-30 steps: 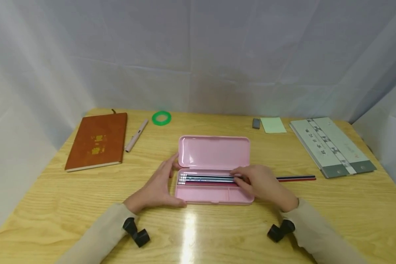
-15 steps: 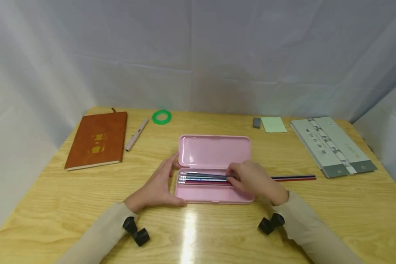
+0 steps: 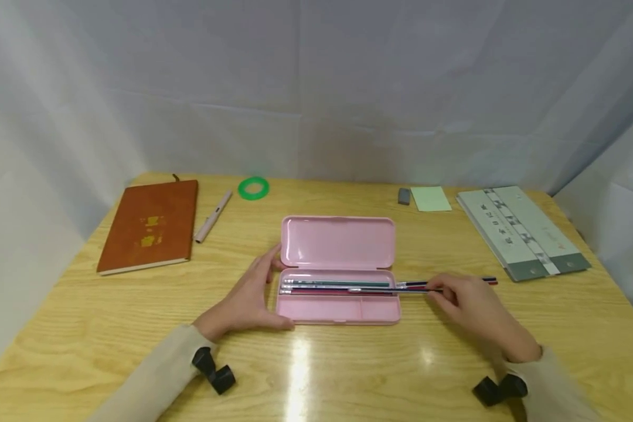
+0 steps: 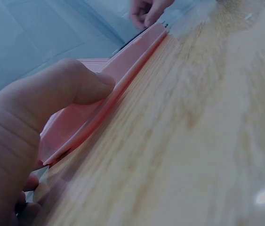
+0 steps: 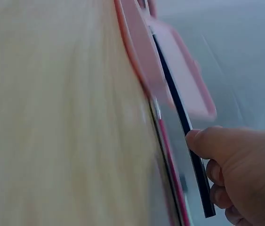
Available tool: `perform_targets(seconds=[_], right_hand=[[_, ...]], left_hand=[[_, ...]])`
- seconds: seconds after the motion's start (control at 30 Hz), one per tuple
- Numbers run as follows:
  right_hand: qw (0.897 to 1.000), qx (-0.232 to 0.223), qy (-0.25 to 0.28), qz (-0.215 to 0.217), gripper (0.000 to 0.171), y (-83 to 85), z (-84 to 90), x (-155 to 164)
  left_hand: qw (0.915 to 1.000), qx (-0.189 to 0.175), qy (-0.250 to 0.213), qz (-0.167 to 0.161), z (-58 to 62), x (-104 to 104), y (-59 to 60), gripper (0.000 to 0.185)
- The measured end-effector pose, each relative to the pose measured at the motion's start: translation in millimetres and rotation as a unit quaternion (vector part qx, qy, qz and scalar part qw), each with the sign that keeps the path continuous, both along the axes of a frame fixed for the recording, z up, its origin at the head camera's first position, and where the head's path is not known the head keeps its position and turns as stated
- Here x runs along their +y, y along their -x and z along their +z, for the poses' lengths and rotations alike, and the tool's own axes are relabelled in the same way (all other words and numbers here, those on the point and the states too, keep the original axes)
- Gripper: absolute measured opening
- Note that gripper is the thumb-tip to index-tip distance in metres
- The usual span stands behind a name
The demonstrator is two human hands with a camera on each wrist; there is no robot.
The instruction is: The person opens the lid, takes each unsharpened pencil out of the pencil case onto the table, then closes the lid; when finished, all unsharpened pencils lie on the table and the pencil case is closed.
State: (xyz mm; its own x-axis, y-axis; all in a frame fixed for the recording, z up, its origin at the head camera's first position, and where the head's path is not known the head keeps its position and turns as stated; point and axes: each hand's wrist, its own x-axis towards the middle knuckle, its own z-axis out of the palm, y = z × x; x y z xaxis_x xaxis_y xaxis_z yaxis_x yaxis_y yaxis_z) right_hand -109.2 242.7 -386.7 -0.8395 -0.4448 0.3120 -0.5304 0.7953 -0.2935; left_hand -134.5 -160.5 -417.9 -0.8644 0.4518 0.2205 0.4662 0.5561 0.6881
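Note:
An open pink pencil case lies at the middle of the wooden table, lid up at the back. Several pencils lie in its long rear compartment. My left hand holds the case's left end, thumb on the front wall of the case. My right hand is just right of the case and pinches a dark pencil that crosses the case's right rim. In the right wrist view, thumb and fingers close on that dark pencil beside the case.
A brown notebook, a pen and a green tape ring lie at the back left. A grey eraser, a green note pad and a grey-green book lie at the back right. White cloth surrounds the table.
My right hand has left the inside of the case and moved right, past its right end, where it now pinches a pencil. The left hand has stayed on the case.

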Motion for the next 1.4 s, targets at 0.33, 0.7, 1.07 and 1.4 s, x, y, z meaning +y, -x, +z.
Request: perform_targets(seconds=[0.33,0.7,1.07,1.4], right_hand=[[0.997,-0.013,-0.005,-0.082,0.004,-26.1,-13.9,72],[0.999,-0.008,0.009,-0.048,0.039,-11.7,-16.9,67],[0.993,-0.092,-0.075,-0.023,0.025,10.4,1.9,32],[0.997,-0.024,-0.034,0.070,0.017,24.9,1.3,-36]], left_hand=[[1.0000,-0.007,0.004,-0.005,1.6,-1,-0.9,0.137],[0.9999,0.003,-0.009,-0.010,1.1,3,0.9,0.137],[0.9999,-0.006,-0.009,-0.005,0.7,1,-0.8,0.138],[0.9998,-0.018,-0.006,-0.001,2.2,1,-1.4,0.138]])
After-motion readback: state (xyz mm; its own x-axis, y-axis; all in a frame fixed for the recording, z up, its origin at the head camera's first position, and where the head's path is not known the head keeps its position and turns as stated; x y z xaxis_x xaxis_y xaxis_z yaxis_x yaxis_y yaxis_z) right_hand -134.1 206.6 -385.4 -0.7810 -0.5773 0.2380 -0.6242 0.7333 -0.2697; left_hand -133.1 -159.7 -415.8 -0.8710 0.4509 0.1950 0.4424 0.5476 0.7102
